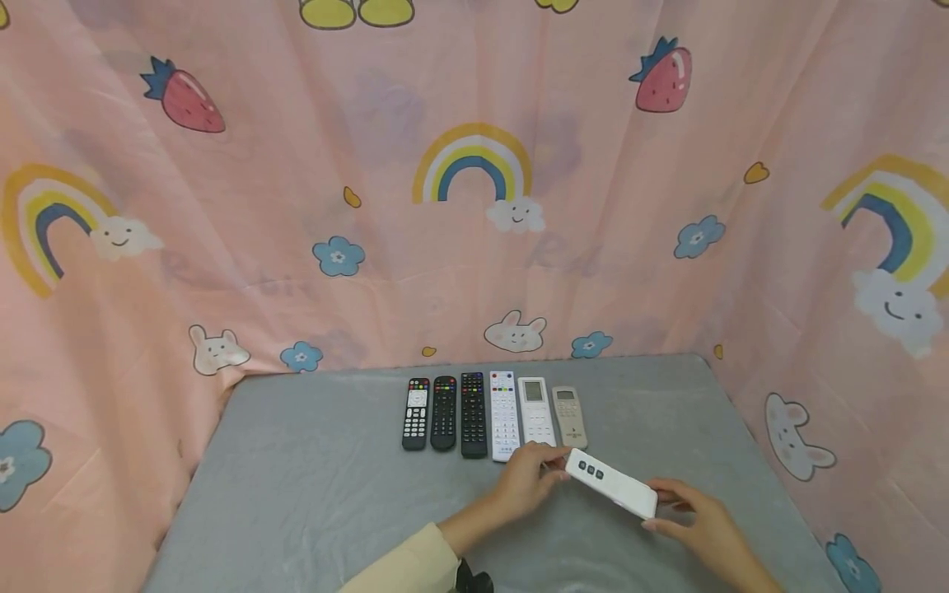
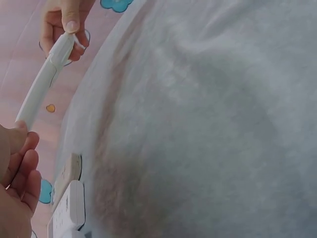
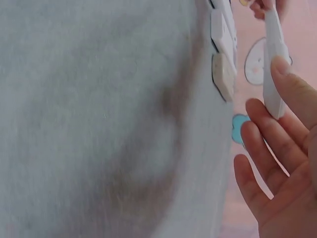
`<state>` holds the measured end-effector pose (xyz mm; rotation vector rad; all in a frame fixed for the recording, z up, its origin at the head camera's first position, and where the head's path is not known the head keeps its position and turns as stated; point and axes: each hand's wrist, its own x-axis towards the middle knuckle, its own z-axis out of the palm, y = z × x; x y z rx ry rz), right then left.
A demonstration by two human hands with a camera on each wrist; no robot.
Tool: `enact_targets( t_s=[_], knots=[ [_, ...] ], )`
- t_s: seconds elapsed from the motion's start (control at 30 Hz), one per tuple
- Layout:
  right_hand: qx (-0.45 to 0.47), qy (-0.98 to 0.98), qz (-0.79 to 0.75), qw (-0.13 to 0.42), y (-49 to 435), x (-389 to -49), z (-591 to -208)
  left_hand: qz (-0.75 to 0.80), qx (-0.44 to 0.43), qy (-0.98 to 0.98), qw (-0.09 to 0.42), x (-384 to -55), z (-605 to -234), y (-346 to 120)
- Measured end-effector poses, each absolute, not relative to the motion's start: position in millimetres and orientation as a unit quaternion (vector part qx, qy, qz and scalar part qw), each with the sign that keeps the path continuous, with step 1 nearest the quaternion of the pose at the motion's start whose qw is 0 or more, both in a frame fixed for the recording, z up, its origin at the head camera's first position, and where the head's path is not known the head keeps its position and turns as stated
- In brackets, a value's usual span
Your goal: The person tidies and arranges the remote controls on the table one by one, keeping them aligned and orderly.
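A white remote control (image 1: pixel 619 486) with three dark buttons near one end is held tilted above the grey table between both hands. My left hand (image 1: pixel 525 482) pinches the end nearest the buttons. At the opposite end, my right hand (image 1: pixel 695 519) grips it between thumb and fingers. The right wrist view shows the right thumb on the remote (image 3: pixel 273 64), with the lower fingers spread away from it. Seen edge-on in the left wrist view, the remote (image 2: pixel 39 89) has a seam partway along, and a thin white strip (image 2: pixel 78 41) shows at the right fingertips.
Behind the hands stands a row on the grey cloth (image 1: pixel 311 478): black remotes (image 1: pixel 443 413) at left, a white remote (image 1: pixel 504 416), a white one with a screen (image 1: pixel 536 412) and a beige one (image 1: pixel 569 417). A pink patterned curtain (image 1: pixel 474 280) surrounds the table's back and sides.
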<state>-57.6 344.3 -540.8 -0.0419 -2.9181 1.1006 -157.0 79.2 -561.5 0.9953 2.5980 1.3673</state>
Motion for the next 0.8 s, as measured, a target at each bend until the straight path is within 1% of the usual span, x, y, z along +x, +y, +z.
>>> enact_targets(
  t_s=[0.07, 0.13, 0.23, 0.4, 0.47, 0.57, 0.67, 0.8],
  knots=[
    [-0.023, -0.934, 0.355, 0.016, 340.7, -59.4, -543.1, 0.446, 0.314, 0.838, 0.009, -161.9, -562.4, 80.7],
    [-0.040, -0.932, 0.359, 0.007, 337.8, -61.7, -544.0, 0.456, 0.300, 0.838, 0.007, -167.5, -563.0, 83.5],
    [-0.058, -0.929, 0.365, 0.001, 333.4, -64.6, -544.0, 0.488, 0.281, 0.826, 0.017, -177.0, -562.9, 89.1],
    [-0.065, -0.926, 0.372, 0.013, 328.0, -70.1, -543.6, 0.528, 0.267, 0.805, 0.034, -192.2, -558.0, 99.7],
    [-0.062, -0.926, 0.372, 0.024, 327.0, -72.5, -543.8, 0.532, 0.265, 0.803, 0.039, -197.3, -555.0, 104.0],
    [-0.050, -0.925, 0.373, 0.057, 325.8, -76.9, -545.8, 0.529, 0.266, 0.805, 0.040, -204.5, -550.6, 110.4],
    [-0.035, -0.922, 0.376, 0.087, 324.7, -82.3, -549.7, 0.515, 0.270, 0.813, 0.027, -211.5, -547.7, 116.5],
    [-0.028, -0.917, 0.384, 0.101, 324.7, -91.2, -555.8, 0.500, 0.268, 0.823, 0.021, -220.8, -543.5, 123.3]
  ],
)
